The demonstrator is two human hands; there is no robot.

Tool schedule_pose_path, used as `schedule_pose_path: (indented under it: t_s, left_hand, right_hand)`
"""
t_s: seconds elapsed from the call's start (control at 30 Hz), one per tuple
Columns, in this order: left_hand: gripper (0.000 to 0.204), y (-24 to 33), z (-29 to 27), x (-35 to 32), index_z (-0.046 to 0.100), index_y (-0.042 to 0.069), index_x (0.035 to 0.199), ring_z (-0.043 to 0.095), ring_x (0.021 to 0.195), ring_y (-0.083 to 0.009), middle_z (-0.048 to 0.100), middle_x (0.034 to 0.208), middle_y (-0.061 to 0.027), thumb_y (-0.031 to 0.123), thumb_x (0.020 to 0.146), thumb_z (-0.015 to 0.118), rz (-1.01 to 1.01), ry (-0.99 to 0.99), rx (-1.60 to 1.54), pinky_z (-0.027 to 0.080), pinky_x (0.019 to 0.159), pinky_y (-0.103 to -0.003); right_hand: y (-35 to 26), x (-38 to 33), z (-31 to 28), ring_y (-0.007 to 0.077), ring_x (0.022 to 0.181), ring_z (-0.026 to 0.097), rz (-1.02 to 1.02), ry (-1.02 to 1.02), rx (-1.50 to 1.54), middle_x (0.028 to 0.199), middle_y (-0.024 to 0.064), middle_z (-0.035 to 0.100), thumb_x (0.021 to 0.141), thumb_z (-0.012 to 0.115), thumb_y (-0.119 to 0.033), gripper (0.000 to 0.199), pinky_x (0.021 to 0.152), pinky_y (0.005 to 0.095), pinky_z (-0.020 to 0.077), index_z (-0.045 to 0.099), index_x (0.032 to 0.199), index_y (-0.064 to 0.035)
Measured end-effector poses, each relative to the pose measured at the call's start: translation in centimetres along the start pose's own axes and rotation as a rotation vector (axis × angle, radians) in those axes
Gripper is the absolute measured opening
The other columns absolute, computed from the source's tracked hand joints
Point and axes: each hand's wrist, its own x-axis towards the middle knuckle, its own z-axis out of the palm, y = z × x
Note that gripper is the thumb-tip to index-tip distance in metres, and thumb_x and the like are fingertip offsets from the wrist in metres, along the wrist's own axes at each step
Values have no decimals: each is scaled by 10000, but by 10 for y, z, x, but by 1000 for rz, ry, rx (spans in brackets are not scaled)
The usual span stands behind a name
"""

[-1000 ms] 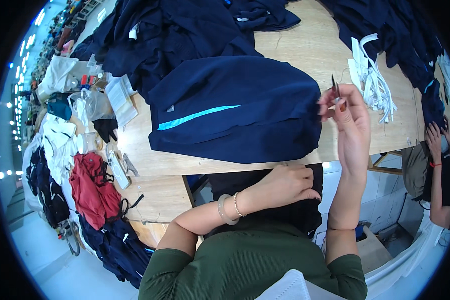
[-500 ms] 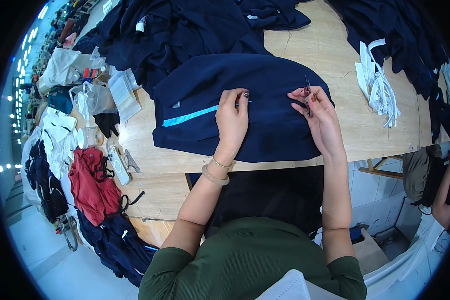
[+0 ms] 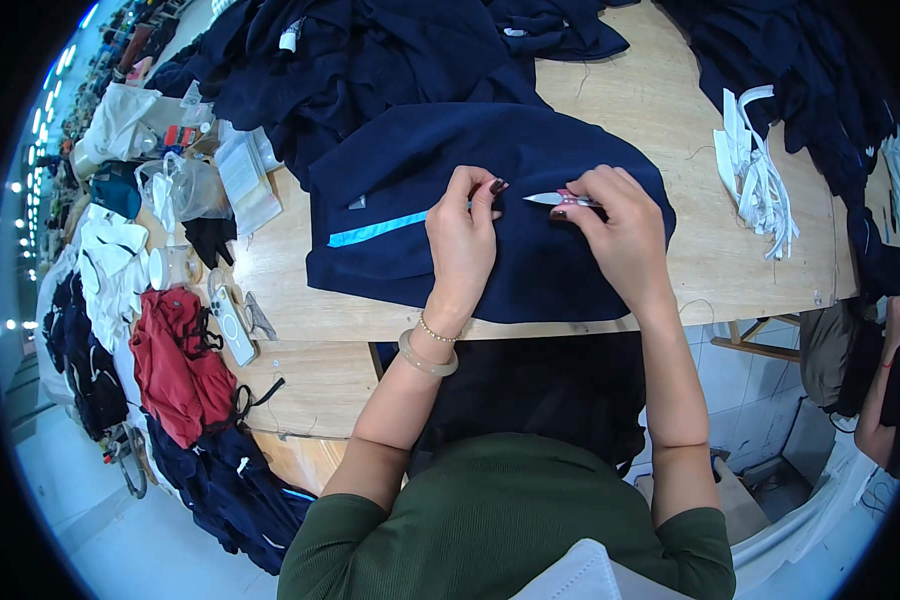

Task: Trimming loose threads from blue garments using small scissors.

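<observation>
- One navy garment with a single turquoise stripe was spread on the tabletop.
- One pair of thread snips was clenched in the right hand.
- Fabric was pinched by the left hand, just left of the blades.

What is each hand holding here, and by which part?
Right hand holds small thread snips by the handle end; left hand pinches the navy garment's fabric.

snips handle hidden in right hand; co-worker's arm cut by right edge.
</observation>
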Motion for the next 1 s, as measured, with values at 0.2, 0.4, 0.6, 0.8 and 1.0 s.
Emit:
schedule_pose_path:
  t_s: [0.2, 0.4, 0.6, 0.8, 1.0]
  left_hand:
    - [106, 7, -5, 2, 592, -31, 912, 675, 785, -128, 681, 845, -85, 24, 959, 515, 24, 4, -5, 554, 625, -235]
    - [97, 7, -6, 3, 597, -35, 910, 671, 769, -122, 677, 826, -79, 24, 952, 532, 34, -3, 37, 554, 621, -237]
    - [85, 4, -2, 6, 576, -21, 878, 643, 641, -135, 662, 751, -90, 26, 943, 548, 42, 67, -104, 514, 561, -237]
    - [104, -3, -22, 4, 546, -17, 920, 665, 759, -128, 640, 790, -78, 39, 980, 485, 51, 275, -292, 560, 630, -232]
    - [182, -29, -13, -22, 535, 3, 1054, 651, 898, -172, 664, 1042, -110, -34, 881, 577, 86, -378, -74, 504, 780, -262]
  right_hand:
    - [-10, 14, 10, 215, 715, 535, -115, 3, -98, 761, 52, 566, 769, 715, -115, 144, 621, 316, 448, 618, 838, -34]
    - [-19, 20, 9, 220, 727, 538, -147, -48, -175, 772, 59, 576, 767, 709, -109, 136, 637, 322, 456, 628, 851, -40]
    - [-20, 23, 8, 213, 738, 554, -105, -67, -171, 780, 64, 591, 781, 697, -93, 110, 649, 319, 465, 630, 851, -42]
    - [-4, 18, 7, 97, 690, 587, 283, -85, 463, 795, 26, 600, 892, 652, -141, 112, 641, 258, 491, 619, 902, -34]
    - [44, 11, 40, 83, 752, 585, 523, -144, 1248, 814, 24, 587, 972, 549, -158, 146, 794, 256, 526, 581, 1025, -26]
